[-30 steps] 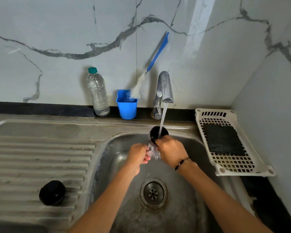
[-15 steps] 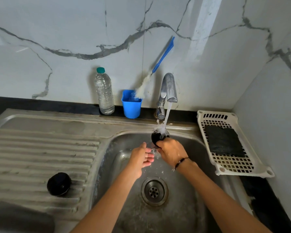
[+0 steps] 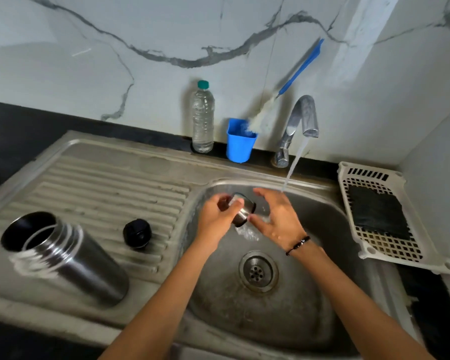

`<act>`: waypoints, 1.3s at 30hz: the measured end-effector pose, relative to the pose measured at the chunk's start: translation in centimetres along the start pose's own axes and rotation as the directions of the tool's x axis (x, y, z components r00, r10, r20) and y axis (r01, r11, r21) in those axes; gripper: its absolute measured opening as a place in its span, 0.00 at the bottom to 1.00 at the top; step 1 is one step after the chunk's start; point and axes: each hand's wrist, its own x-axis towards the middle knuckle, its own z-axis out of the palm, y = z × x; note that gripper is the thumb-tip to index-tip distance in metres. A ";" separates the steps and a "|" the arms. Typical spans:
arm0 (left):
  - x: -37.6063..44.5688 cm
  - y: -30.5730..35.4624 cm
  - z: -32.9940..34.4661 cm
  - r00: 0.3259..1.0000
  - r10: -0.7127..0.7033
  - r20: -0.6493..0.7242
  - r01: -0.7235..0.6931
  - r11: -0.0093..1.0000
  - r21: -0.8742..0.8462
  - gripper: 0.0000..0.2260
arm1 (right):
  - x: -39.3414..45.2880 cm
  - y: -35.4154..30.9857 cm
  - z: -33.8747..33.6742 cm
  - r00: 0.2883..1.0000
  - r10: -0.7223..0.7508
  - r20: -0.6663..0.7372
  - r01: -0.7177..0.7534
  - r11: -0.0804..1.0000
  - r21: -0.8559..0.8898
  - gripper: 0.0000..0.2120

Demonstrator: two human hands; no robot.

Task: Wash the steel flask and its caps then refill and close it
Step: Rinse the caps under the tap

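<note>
The steel flask [image 3: 68, 258] stands open on the ribbed drainboard at the left, its mouth tilted toward me. A black inner cap [image 3: 137, 233] sits on the drainboard beside it. Over the sink basin [image 3: 322, 294], my left hand [image 3: 214, 219] grips the steel outer cap [image 3: 242, 213], which lies tilted on its side. My right hand [image 3: 277, 220] is just right of the cap with fingers spread, its fingertips near or touching the cap's rim. Water runs from the tap [image 3: 303, 118] and falls behind my right hand.
A clear plastic water bottle [image 3: 202, 118] and a blue cup [image 3: 239, 144] holding a blue-handled bottle brush [image 3: 283, 92] stand against the marble wall. A white perforated tray [image 3: 390, 255] with a dark scrub pad [image 3: 377, 214] lies right of the sink. The drain [image 3: 258, 272] is below my hands.
The steel cap has gone from my right hand under the stream to my left hand, left of the stream. My right hand has opened. The view shifted, so the flask now shows.
</note>
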 end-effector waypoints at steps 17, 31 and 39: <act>-4.0 -1.8 -6.8 0.962 0.270 -0.047 -0.208 0.833 0.513 0.20 | 2.1 -7.5 6.0 0.932 0.113 0.344 -0.107 0.994 -0.036 0.30; -3.7 -2.1 -9.6 0.862 0.419 -0.286 -0.272 0.857 0.437 0.18 | 10.8 -9.4 13.3 0.956 0.236 0.173 -0.232 0.972 -0.047 0.28; -3.7 -2.4 -10.1 0.801 0.464 -0.378 -0.299 0.858 0.418 0.19 | 10.2 -9.8 13.4 0.970 0.141 0.197 -0.108 0.980 -0.169 0.41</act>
